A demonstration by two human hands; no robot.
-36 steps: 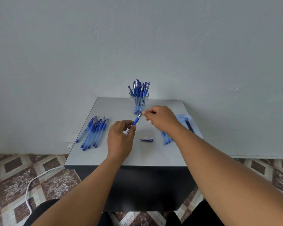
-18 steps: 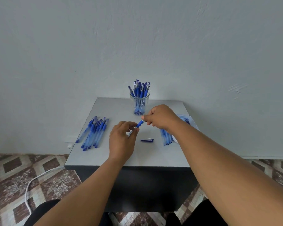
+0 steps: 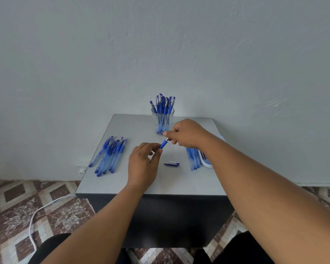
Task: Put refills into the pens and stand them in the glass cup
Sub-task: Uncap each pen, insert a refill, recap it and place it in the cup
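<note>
mid-assembly: the left hand (image 3: 142,164) pinches the pen (image 3: 163,144) barrel, the right hand (image 3: 187,133) fingers clamp its tip end, just at 6 o'clock of the glass cup (image 3: 162,119). next, likely seat the tip, then fit the loose cap (image 3: 171,164) on the surface (image 3: 179,183).

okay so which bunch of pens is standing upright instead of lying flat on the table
The pens in the glass cup at the table's far edge: they stand upright, clips up. The group on the left and the group by the right forearm both lie flat.
</note>
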